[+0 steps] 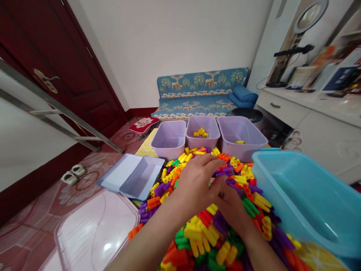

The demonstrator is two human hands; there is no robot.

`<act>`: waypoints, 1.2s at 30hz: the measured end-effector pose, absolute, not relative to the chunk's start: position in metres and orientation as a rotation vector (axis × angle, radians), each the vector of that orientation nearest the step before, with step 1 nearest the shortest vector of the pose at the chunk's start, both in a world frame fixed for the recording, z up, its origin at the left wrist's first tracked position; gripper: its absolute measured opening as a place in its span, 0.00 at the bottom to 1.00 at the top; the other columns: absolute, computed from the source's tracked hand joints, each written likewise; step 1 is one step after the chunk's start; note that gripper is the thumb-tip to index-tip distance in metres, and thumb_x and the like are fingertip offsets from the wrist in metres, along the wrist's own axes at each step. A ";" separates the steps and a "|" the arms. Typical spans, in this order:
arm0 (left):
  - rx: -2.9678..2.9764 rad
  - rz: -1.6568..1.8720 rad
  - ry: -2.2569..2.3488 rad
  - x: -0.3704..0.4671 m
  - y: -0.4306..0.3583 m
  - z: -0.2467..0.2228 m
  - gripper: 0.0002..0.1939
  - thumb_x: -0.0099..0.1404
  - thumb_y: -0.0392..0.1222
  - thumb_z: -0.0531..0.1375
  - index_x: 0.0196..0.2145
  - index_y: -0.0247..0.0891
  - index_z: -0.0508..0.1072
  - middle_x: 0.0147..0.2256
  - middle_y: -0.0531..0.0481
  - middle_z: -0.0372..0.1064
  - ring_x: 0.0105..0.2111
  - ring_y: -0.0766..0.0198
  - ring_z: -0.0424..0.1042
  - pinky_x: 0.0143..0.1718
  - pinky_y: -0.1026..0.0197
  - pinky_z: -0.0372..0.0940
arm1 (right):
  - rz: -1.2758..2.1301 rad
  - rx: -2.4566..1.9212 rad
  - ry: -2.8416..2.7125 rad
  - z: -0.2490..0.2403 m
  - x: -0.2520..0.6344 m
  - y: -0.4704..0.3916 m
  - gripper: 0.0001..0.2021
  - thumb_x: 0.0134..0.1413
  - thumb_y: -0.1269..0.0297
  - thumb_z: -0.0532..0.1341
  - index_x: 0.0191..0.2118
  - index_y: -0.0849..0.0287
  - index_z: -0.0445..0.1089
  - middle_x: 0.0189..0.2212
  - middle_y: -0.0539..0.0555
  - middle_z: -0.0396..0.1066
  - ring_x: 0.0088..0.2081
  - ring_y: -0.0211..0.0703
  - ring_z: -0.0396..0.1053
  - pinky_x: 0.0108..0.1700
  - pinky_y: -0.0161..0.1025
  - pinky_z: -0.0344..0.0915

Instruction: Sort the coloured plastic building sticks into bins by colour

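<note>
Ribbed plastic pieces, bright yellow, purple, orange, green, crowd beneath our left hand and right hand, fingers bent, pinching what we can't tell, that blue label blurred.

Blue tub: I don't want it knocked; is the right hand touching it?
Apart. The head view shows coloured pieces lying in the plain gap between the right hand and blue tub.

A head-worn camera looked forward and down, close above heaped plastic pieces, facing a blue sofa beyond.
</note>
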State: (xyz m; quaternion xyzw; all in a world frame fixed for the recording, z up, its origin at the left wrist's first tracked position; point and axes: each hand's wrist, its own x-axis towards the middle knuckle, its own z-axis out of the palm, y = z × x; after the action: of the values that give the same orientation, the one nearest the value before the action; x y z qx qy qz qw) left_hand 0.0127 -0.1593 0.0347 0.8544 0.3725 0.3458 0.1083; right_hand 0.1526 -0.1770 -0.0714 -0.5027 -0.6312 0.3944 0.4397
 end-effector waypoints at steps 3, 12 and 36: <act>2.619 0.876 0.992 0.044 -0.120 0.030 0.19 0.63 0.35 0.58 0.52 0.39 0.70 0.54 0.42 0.66 0.51 0.52 0.70 0.51 0.54 0.67 | 0.950 -1.286 -1.560 -0.077 0.150 -0.179 0.13 0.55 0.59 0.58 0.43 0.59 0.70 0.27 0.51 0.73 0.29 0.47 0.71 0.31 0.40 0.67; 2.758 0.480 1.045 0.105 -0.036 -0.017 0.36 0.60 0.35 0.58 0.64 0.36 0.52 0.63 0.34 0.52 0.50 0.49 0.71 0.46 0.53 0.68 | 0.855 -1.331 -1.533 -0.083 0.148 -0.180 0.11 0.55 0.61 0.59 0.44 0.54 0.71 0.44 0.56 0.75 0.46 0.50 0.73 0.48 0.45 0.68; 2.544 0.465 1.119 0.031 -0.139 0.017 0.26 0.61 0.41 0.62 0.57 0.43 0.67 0.57 0.39 0.62 0.54 0.45 0.67 0.53 0.46 0.66 | 0.938 -1.185 -1.508 -0.087 0.150 -0.181 0.15 0.55 0.62 0.58 0.47 0.60 0.71 0.38 0.57 0.76 0.37 0.51 0.74 0.38 0.42 0.70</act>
State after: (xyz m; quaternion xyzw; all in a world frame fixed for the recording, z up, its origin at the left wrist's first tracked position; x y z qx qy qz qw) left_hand 0.0306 -0.1394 0.0169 0.8910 0.3919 0.1627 0.1614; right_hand 0.1495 -0.1806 -0.0867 -0.4863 -0.6186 0.3850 0.4823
